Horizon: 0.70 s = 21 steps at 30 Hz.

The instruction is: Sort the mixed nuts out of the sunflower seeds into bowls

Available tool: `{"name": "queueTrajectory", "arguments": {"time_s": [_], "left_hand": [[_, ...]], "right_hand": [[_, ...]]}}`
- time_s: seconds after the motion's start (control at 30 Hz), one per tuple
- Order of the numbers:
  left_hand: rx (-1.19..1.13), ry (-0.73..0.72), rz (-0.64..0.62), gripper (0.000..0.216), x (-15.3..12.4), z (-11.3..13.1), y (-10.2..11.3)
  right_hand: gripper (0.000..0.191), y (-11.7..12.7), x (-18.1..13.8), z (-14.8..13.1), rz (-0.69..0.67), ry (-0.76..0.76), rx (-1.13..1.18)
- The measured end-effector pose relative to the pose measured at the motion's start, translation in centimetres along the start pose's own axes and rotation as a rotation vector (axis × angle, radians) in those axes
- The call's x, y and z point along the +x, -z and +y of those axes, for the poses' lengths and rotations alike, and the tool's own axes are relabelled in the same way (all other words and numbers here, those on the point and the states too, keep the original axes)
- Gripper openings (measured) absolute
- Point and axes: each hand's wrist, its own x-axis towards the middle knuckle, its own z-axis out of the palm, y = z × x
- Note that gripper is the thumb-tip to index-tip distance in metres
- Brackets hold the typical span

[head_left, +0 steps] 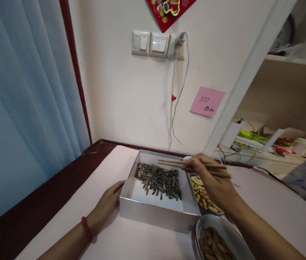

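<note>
Sunflower seeds [160, 180] lie heaped in the box [155, 215], none visibly lifted; right hand [212, 183], at two o'clock, pinches chopsticks [180, 166]; left hand [113, 198], at nine o'clock, has hidden fingertips, grip unclear.

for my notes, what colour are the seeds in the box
The seeds are dark, pale-streaked; best in head view.

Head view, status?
Left hand at pale rectangular open-topped box. Right hand holding brown wooden chopsticks above it. Dark striped seeds inside. Nothing visibly between chopsticks and seeds.

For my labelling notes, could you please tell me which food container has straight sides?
The box of dark seeds; the peanut dish and bowl of brown pieces have curved rims.
</note>
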Motion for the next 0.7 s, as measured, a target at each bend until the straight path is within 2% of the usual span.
{"name": "queueTrajectory", "arguments": {"time_s": [0.17, 0.3, 0.53, 0.7], "left_hand": [[-0.001, -0.005, 0.016, 0.037, -0.1, -0.1, 0.0], [0.023, -0.019, 0.024, 0.037, 0.0, -0.1, 0.1], [-0.003, -0.005, 0.024, 0.042, 0.1, -0.5, 0.3], [-0.005, 0.001, 0.007, 0.042, 0.1, -0.6, 0.4]], "right_hand": [[0.037, -5.9, 3.4, 0.2, -0.187, 0.044, 0.009], [0.036, -8.8, 4.9, 0.2, -0.269, 0.084, -0.012], [0.037, -11.0, 5.8, 1.5, -0.307, 0.107, -0.023], [0.037, -11.1, 5.8, 2.1, -0.281, 0.072, -0.01]]}}
